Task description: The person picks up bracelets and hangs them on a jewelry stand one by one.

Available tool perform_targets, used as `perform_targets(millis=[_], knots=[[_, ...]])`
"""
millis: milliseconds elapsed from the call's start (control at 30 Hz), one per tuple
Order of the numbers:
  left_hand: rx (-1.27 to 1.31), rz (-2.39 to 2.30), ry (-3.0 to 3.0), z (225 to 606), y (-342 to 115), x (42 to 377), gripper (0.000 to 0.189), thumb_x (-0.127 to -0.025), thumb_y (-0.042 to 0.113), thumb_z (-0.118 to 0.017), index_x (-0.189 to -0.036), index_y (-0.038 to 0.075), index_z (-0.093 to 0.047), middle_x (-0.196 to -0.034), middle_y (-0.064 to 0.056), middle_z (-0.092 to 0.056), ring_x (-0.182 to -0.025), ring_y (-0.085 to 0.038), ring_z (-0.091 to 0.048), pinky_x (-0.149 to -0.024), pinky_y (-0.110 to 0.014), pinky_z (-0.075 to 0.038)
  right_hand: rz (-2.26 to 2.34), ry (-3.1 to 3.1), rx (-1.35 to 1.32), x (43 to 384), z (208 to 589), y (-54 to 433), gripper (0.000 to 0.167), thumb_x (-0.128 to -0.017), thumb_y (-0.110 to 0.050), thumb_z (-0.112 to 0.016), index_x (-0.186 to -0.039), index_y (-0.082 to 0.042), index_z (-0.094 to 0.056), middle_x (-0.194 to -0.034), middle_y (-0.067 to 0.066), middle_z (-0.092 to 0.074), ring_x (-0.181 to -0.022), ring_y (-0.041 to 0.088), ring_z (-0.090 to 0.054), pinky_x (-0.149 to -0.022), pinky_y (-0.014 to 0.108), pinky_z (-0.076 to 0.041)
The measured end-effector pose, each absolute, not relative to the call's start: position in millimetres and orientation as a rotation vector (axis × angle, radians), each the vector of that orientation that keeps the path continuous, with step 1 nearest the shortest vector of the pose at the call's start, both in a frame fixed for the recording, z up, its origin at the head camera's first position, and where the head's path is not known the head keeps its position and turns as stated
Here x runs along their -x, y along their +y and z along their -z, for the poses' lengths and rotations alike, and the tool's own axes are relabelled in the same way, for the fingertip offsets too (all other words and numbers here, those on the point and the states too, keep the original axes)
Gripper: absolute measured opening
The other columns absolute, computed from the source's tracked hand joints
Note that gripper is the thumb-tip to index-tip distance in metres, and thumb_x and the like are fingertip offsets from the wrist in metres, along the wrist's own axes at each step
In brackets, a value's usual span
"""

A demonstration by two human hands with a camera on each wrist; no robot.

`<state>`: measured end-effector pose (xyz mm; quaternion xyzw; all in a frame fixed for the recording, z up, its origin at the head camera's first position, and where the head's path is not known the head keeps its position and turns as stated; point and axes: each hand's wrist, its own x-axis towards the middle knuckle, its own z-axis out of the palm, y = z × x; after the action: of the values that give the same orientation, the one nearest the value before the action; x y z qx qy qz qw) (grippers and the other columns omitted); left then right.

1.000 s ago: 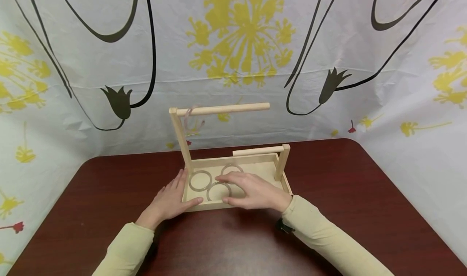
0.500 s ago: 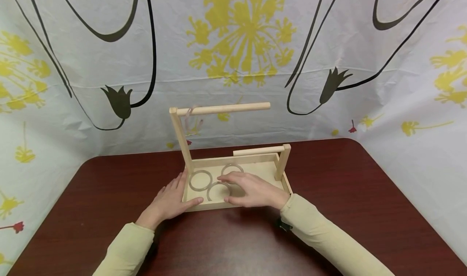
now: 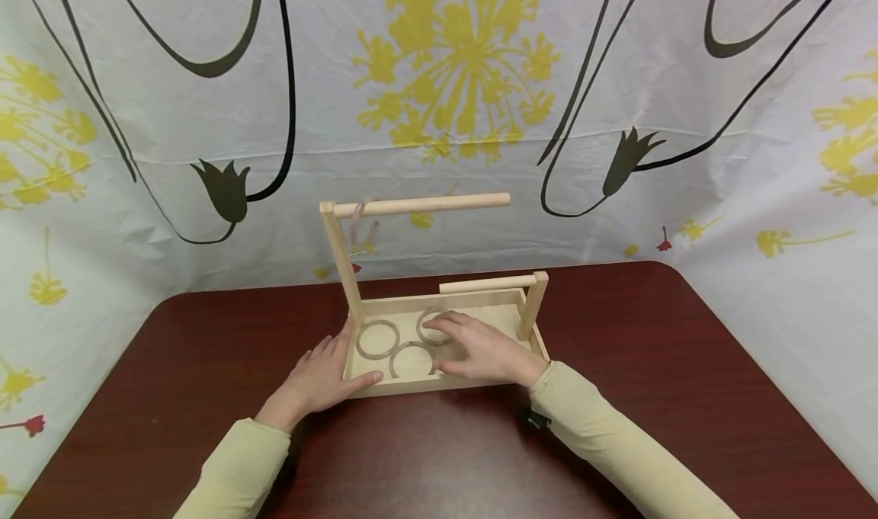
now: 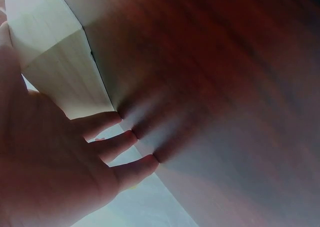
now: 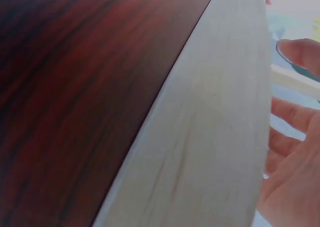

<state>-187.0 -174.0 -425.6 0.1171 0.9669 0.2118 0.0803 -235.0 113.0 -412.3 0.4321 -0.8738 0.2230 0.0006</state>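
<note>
A pale wooden tray (image 3: 405, 387) stands on the table, with three clear rings lying flat in it: a left ring (image 3: 358, 340), a front ring (image 3: 411, 344) and a back ring (image 3: 418, 327). My left hand (image 3: 318, 378) rests against the tray's left end, its thumb along the front wall. In the left wrist view, its fingertips (image 4: 131, 136) reach down beside the tray's outer wall. Over the tray hovers my right hand (image 3: 483, 351), fingers bent loosely with the thumb apart. Its fingers partly cover the back ring, and its thumb is near the front ring.
A tall post (image 3: 341, 260) at the tray's left end carries a long rod (image 3: 439, 203) with a clear ring (image 3: 354, 225) hanging on it. At the right end, a short post (image 3: 532, 305) bears a lower rod (image 3: 487, 283). A patterned cloth (image 3: 425, 123) hangs behind the table (image 3: 439, 458).
My right hand has shifted slightly to the right and away from me, showing more of the back ring. The ring hanging on the rod has swung a little. My left hand has stayed put.
</note>
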Motion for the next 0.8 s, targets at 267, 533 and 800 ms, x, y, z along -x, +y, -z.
perform_targets(millis=[267, 533, 800], knots=[[-0.347, -0.627, 2.890, 426.3, -175.4, 187.1, 0.108, -0.085, 0.070, -0.053, -0.155, 0.003, -0.005, -0.151, -0.025, -0.030, -0.136, -0.047, -0.027, -0.104, -0.064, -0.022, -0.711, -2.745, -1.324, 247.1, 420.2, 113.2, 0.058, -0.085, -0.025, -0.071, -0.134, 0.000, -0.052, -0.133, 0.020, -0.050, -0.120, 0.033, -0.051, -0.101, 0.045, -0.040], [-0.354, -0.625, 2.892, 426.4, -175.6, 187.3, 0.108, -0.085, 0.070, -0.053, -0.155, 0.003, -0.005, -0.150, -0.025, -0.031, -0.136, -0.047, -0.027, -0.104, -0.064, -0.023, -0.812, -2.834, -1.273, 257.2, 425.4, 108.9, 0.064, -0.086, -0.023, -0.072, -0.139, 0.000, -0.047, -0.141, 0.020, -0.044, -0.125, 0.032, -0.047, -0.103, 0.045, -0.038], [-0.351, -0.618, 2.896, 427.0, -174.9, 188.8, 0.107, -0.086, 0.069, -0.054, -0.155, 0.003, -0.005, -0.150, -0.024, -0.032, -0.136, -0.046, -0.027, -0.104, -0.064, -0.023, -0.864, -2.895, -1.256, 268.3, 429.0, 105.4, 0.062, -0.086, -0.023, -0.070, -0.139, -0.001, -0.047, -0.142, 0.015, -0.045, -0.131, 0.032, -0.041, -0.107, 0.049, -0.031]])
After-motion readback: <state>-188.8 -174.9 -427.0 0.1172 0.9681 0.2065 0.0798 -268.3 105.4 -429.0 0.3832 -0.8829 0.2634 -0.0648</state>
